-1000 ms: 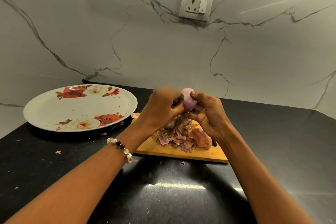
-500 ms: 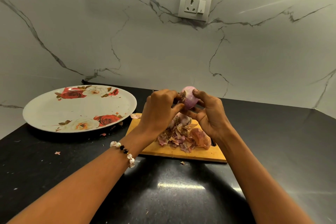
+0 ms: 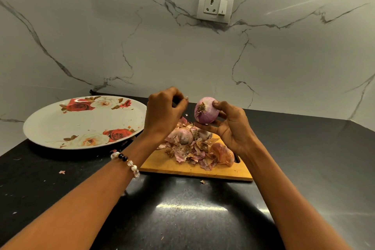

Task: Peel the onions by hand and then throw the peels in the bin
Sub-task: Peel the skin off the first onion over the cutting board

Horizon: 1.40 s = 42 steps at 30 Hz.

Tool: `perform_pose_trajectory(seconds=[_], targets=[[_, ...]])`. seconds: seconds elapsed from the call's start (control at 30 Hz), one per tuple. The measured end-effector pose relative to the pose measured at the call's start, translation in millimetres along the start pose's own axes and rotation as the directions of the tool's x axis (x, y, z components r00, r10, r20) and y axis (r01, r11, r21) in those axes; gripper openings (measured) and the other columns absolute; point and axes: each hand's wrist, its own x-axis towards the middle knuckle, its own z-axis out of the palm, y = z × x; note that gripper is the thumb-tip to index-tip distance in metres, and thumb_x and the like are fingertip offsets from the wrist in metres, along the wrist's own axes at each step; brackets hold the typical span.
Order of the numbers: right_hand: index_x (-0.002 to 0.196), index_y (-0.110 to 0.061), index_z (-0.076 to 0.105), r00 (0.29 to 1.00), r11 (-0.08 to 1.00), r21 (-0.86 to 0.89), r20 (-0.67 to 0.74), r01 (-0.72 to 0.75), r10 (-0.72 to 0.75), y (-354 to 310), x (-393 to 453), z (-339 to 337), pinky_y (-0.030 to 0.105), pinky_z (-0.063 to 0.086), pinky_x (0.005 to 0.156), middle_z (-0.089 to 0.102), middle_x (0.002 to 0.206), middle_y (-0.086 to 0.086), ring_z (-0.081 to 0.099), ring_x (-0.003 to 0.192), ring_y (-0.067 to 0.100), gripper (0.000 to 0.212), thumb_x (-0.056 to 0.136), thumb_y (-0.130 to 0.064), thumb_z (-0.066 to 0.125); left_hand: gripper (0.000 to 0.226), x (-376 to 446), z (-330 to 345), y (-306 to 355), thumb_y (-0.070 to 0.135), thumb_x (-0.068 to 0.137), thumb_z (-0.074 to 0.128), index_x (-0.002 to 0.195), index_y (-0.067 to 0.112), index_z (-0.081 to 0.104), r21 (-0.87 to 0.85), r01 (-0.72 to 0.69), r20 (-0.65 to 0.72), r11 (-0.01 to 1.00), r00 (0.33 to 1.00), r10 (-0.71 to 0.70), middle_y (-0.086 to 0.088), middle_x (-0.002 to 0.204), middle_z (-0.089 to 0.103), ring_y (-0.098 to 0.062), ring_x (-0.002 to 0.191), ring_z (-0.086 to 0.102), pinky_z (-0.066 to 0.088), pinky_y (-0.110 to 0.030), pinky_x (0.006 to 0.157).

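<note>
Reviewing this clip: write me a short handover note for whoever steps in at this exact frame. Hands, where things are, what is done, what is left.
Right hand: holds the peeled onion in its fingertips above the cutting board, root end facing the camera.
Left hand: apart from the onion, fingers curled, seemingly pinching a small scrap of skin; too small to be sure.
Peels: heaped on the board, with at least one more onion lying among them.
Floral plate: to the left, holds nothing.
Done: this onion looks nearly clean.
Left: set it down, peel what remains, bin the peels. No bin in view.

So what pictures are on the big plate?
Red and white roses with brown leaves on a white plate, seen in the head view.
</note>
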Motion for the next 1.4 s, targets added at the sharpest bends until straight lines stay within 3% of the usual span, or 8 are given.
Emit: perform_pose_trajectory(seconds=[0.17, 0.37, 0.53, 0.7, 0.87, 1.03, 1.4], targets=[[0.100, -0.002, 0.060, 1.000, 1.000, -0.022, 0.000, 0.008, -0.008, 1, 2, -3, 0.055, 0.057, 0.080, 0.064, 0.105, 0.021, 0.067, 0.093, 0.042, 0.011, 0.094, -0.010, 0.057, 0.029, 0, 3, 8, 0.004, 0.082, 0.072, 0.110, 0.010, 0.069, -0.065, -0.144, 0.111, 0.987, 0.982, 0.151, -0.007, 0.106, 0.068, -0.009, 0.086, 0.062, 0.046, -0.002, 0.073], [0.109, 0.004, 0.062, 1.000, 0.995, -0.101, -0.001, 0.029, -0.029, 5, 5, -5, 0.050, 0.060, 0.075, 0.062, 0.114, 0.029, 0.067, 0.093, 0.042, 0.022, 0.095, -0.012, 0.058, 0.033, -7, 9, 6, 0.015, 0.077, 0.078, 0.107, 0.005, 0.071, 0.018, -0.293, 0.215, 0.956, 0.935, 0.282, -0.012, 0.098, 0.069, -0.019, 0.079, 0.067, 0.055, -0.023, 0.073], [0.107, 0.002, 0.063, 0.999, 0.990, -0.131, 0.008, 0.046, -0.046, 6, 4, -4, 0.044, 0.062, 0.068, 0.061, 0.117, 0.028, 0.067, 0.096, 0.040, 0.019, 0.094, -0.011, 0.059, 0.024, -7, 11, 5, 0.010, 0.076, 0.078, 0.099, 0.003, 0.074, -0.023, -0.250, 0.169, 0.968, 0.953, 0.250, -0.012, 0.092, 0.072, -0.014, 0.075, 0.065, 0.046, -0.009, 0.069], [0.109, 0.002, 0.063, 0.999, 0.988, -0.147, 0.003, 0.044, -0.044, 8, 5, -4, 0.043, 0.062, 0.067, 0.061, 0.117, 0.027, 0.067, 0.098, 0.042, 0.020, 0.094, -0.012, 0.059, 0.022, -8, 12, 5, 0.006, 0.075, 0.078, 0.097, 0.003, 0.074, -0.011, -0.239, 0.163, 0.971, 0.957, 0.238, -0.012, 0.090, 0.072, -0.009, 0.074, 0.060, 0.044, -0.007, 0.069], [0.111, 0.004, 0.063, 0.999, 0.988, -0.147, 0.003, 0.042, -0.042, 8, 6, -5, 0.046, 0.061, 0.072, 0.061, 0.118, 0.029, 0.068, 0.094, 0.039, 0.024, 0.093, -0.012, 0.061, 0.020, -7, 9, 5, 0.007, 0.079, 0.075, 0.098, 0.003, 0.074, -0.043, -0.223, 0.158, 0.974, 0.961, 0.227, -0.012, 0.091, 0.073, -0.016, 0.075, 0.067, 0.048, -0.010, 0.070], [0.109, 0.002, 0.063, 0.999, 0.992, -0.121, 0.007, 0.046, -0.045, 7, 6, -6, 0.042, 0.062, 0.067, 0.061, 0.116, 0.028, 0.068, 0.092, 0.037, 0.021, 0.094, -0.011, 0.059, 0.026, -7, 10, 6, 0.012, 0.076, 0.079, 0.099, 0.002, 0.073, -0.053, -0.223, 0.172, 0.973, 0.958, 0.229, -0.012, 0.093, 0.072, -0.008, 0.075, 0.060, 0.044, -0.005, 0.069], [0.104, 0.003, 0.063, 1.000, 0.993, -0.112, 0.004, 0.020, -0.020, 7, 4, -4, 0.055, 0.058, 0.076, 0.062, 0.113, 0.028, 0.065, 0.100, 0.047, 0.018, 0.093, -0.011, 0.060, 0.018, -5, 8, 3, 0.005, 0.078, 0.075, 0.095, 0.003, 0.075, -0.052, -0.219, 0.135, 0.974, 0.965, 0.224, -0.011, 0.088, 0.073, -0.009, 0.074, 0.063, 0.044, -0.001, 0.067]])
